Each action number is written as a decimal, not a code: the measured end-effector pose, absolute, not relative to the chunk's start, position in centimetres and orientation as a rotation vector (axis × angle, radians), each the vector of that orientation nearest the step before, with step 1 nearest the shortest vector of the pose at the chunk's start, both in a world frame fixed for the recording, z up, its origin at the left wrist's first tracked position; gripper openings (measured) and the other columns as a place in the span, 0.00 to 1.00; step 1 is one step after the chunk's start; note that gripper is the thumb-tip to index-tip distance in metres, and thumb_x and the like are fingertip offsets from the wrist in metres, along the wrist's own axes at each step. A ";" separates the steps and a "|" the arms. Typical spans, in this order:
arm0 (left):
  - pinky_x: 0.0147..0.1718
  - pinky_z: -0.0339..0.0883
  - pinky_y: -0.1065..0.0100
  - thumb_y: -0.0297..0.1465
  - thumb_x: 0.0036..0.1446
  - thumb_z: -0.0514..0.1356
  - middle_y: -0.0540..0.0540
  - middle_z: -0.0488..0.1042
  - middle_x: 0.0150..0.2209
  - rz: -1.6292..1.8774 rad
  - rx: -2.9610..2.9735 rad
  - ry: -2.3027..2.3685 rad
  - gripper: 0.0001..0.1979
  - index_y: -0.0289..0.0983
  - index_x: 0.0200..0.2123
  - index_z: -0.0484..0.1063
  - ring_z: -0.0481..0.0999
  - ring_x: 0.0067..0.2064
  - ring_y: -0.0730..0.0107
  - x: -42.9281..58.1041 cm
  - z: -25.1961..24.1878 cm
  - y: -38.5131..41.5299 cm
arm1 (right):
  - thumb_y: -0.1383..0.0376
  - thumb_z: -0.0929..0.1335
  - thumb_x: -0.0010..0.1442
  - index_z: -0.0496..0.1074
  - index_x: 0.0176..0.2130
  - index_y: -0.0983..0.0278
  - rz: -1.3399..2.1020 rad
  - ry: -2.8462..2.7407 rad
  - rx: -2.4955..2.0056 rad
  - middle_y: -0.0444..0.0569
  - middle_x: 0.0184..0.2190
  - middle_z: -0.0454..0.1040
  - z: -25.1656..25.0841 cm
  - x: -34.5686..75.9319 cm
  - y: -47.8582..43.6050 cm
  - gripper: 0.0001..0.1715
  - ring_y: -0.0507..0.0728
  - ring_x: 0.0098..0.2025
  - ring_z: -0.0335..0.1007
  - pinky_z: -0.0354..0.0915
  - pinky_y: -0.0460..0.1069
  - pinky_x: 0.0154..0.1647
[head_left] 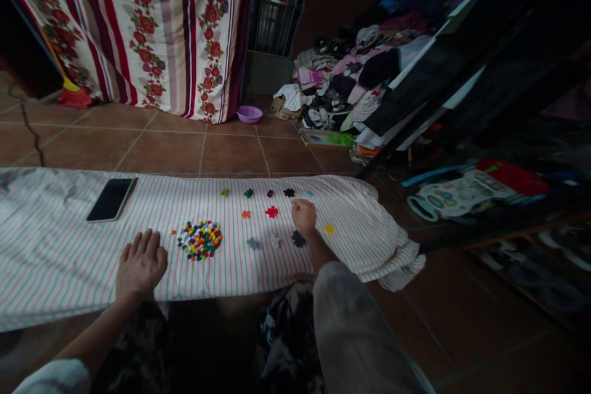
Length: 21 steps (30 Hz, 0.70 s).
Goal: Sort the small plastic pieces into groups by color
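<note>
My left hand (141,263) lies flat on the striped cloth (60,258), fingers stretched out, left of a round heap of small multicoloured pieces (201,240). One orange piece (173,232) sits apart between that hand and the heap. Over the sorted groups on the right, my right hand (305,215) has its fingers pressed together; whatever they may hold is hidden. Around it lie a black group (289,192), a red group (272,212), a dark grey group (298,238), a light blue group (309,193) and a yellow group (329,229). Further left are green (248,193), orange (246,214) and grey (253,243) groups.
A phone (111,200) rests at the left of the cloth. Beyond the covered surface, a purple basin (249,114) stands on the tiled floor near a floral curtain (175,31). Clothes (351,74) are piled at the back right, and a child's toy (466,191) is at the right.
</note>
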State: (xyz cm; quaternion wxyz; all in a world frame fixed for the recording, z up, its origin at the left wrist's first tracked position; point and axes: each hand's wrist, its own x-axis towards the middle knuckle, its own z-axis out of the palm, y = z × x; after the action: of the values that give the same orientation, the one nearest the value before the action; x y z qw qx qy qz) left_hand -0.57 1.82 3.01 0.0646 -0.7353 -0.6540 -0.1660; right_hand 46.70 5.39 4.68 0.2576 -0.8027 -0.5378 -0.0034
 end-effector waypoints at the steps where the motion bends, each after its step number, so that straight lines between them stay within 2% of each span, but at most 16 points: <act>1: 0.66 0.53 0.46 0.36 0.63 0.42 0.31 0.69 0.63 -0.503 -2.218 -1.971 0.29 0.28 0.59 0.68 0.62 0.68 0.46 -0.5 3.0 1.8 | 0.71 0.64 0.59 0.81 0.40 0.64 -0.020 -1.500 -2.134 0.54 0.42 0.81 4.8 46.3 5.2 0.17 0.58 0.45 0.73 0.63 0.50 0.50; 6: 0.65 0.53 0.44 0.35 0.64 0.42 0.29 0.69 0.62 -0.507 -2.248 -1.958 0.29 0.26 0.59 0.68 0.62 0.67 0.43 -0.6 3.3 1.7 | 0.69 0.67 0.60 0.81 0.38 0.61 0.088 -1.750 -2.016 0.50 0.39 0.80 4.7 43.6 4.1 0.11 0.58 0.43 0.71 0.62 0.49 0.48; 13: 0.64 0.55 0.44 0.35 0.61 0.46 0.33 0.70 0.61 -0.537 -2.267 -1.988 0.27 0.33 0.59 0.68 0.62 0.67 0.47 -0.8 3.3 1.8 | 0.70 0.66 0.61 0.79 0.40 0.61 0.084 -1.793 -2.056 0.51 0.38 0.80 3.9 41.9 3.3 0.12 0.59 0.44 0.70 0.61 0.50 0.49; 21: 0.65 0.54 0.42 0.34 0.62 0.44 0.28 0.68 0.62 -0.519 -2.276 -1.994 0.28 0.27 0.59 0.67 0.61 0.67 0.43 -0.6 3.4 1.8 | 0.75 0.64 0.57 0.77 0.36 0.63 0.126 -1.697 -1.984 0.49 0.38 0.81 2.9 42.2 2.9 0.14 0.57 0.44 0.72 0.61 0.49 0.50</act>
State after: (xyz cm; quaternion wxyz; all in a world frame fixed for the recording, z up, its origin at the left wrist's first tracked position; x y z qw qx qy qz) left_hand -0.63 1.84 3.37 0.0357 -0.7410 -0.6489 -0.1691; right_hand 42.22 2.90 2.89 0.2609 -0.7327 -0.6269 0.0464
